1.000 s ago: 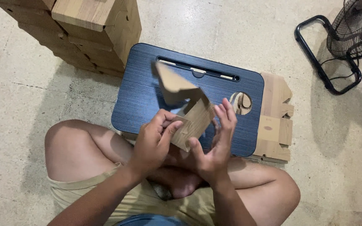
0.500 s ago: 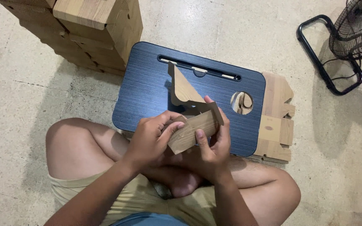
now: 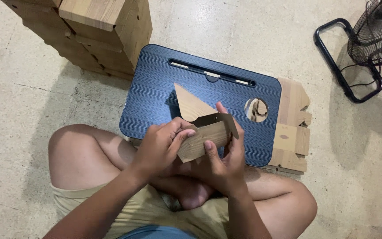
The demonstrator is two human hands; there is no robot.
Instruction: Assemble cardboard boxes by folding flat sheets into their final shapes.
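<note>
We held a half-folded wood-print cardboard box (image 3: pixel 202 132) in both hands above our crossed legs.

Our left hand (image 3: pixel 162 146) was curled around the box's near left end, fingers bent over its top edge and the thumb pressed on the front panel; our right hand (image 3: pixel 224 161) clasped the right end, thumb on the front face and fingers wrapped behind, one fingertip raised against the upright triangular flap (image 3: pixel 191 105) just beyond our knuckles. Directly past both hands lay the dark blue lap desk (image 3: pixel 155 93) with its long slot and round cup hole. To the right of our right hand, flat wood-print cardboard blanks (image 3: pixel 290 128) stuck out from under the desk. Well beyond our left hand rose a stack of finished wood-print boxes (image 3: pixel 98 35), and far off past our right hand stood a black floor fan (image 3: pixel 372 35).
</note>
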